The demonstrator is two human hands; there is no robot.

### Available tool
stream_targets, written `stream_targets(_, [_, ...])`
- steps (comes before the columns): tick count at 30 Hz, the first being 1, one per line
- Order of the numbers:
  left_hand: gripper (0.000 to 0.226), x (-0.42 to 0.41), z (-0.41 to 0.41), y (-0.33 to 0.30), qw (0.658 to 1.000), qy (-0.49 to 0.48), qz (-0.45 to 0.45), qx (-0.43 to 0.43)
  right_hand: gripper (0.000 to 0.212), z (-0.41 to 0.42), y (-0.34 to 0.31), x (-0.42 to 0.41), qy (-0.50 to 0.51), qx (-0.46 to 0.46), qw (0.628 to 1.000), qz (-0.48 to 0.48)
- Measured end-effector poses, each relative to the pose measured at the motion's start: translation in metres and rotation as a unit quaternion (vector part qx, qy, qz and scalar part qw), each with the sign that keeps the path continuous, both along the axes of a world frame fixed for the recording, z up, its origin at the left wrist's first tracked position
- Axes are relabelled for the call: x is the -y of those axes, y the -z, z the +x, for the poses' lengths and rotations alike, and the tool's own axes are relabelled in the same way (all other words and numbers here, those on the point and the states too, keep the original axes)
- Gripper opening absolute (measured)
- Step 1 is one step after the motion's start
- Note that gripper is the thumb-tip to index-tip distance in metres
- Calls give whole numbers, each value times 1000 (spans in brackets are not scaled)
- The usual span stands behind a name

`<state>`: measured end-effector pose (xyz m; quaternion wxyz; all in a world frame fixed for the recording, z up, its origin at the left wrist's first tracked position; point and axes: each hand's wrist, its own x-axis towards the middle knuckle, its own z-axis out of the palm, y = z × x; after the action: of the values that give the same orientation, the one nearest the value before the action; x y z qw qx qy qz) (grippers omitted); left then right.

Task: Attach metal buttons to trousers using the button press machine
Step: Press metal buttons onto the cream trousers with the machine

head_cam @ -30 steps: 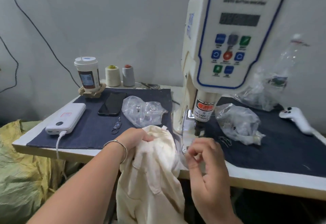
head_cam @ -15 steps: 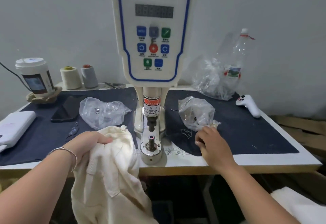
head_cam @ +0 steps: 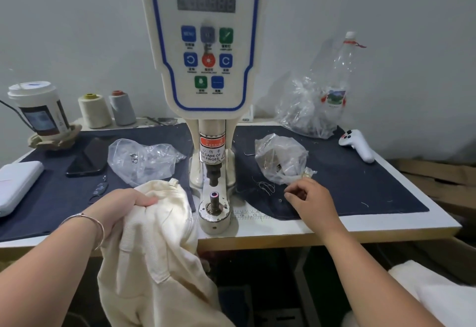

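The cream trousers (head_cam: 154, 236) hang over the table's front edge, left of the white button press machine (head_cam: 206, 43). My left hand (head_cam: 121, 208) grips a bunched fold of them near the top. The machine's lower die post (head_cam: 214, 198) stands bare under the punch (head_cam: 213, 177). My right hand (head_cam: 311, 200) hovers over the dark mat (head_cam: 360, 185) with its fingers curled, fingertips close together just in front of a clear bag of metal parts (head_cam: 280, 159). A tiny metal piece (head_cam: 280, 200) lies on the mat beside the fingertips. Whether the fingers hold anything is hidden.
Left of the machine lie a second clear bag (head_cam: 141, 161), a phone (head_cam: 88, 156), a power bank (head_cam: 15, 185), a cup (head_cam: 38, 110) and two thread cones (head_cam: 108, 110). At the back right are a plastic bottle in a bag (head_cam: 322, 105) and a white controller (head_cam: 358, 146).
My right hand left the die area and moved right to the mat in front of the parts bag. The view swung right and closer. My left hand kept its grip on the trousers.
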<state>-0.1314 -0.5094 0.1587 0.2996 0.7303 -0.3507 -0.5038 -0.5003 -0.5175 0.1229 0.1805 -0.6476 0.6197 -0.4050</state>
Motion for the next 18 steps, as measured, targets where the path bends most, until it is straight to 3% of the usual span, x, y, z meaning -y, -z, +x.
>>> stream_targets(8, [36,1,0,1,1000,0,0,4,14,2,4,-1,-41,-86,995,-12])
stream_targets(18, [36,1,3,3,1000,5,2,4,32,2,3,-7,-47,13,998,-33])
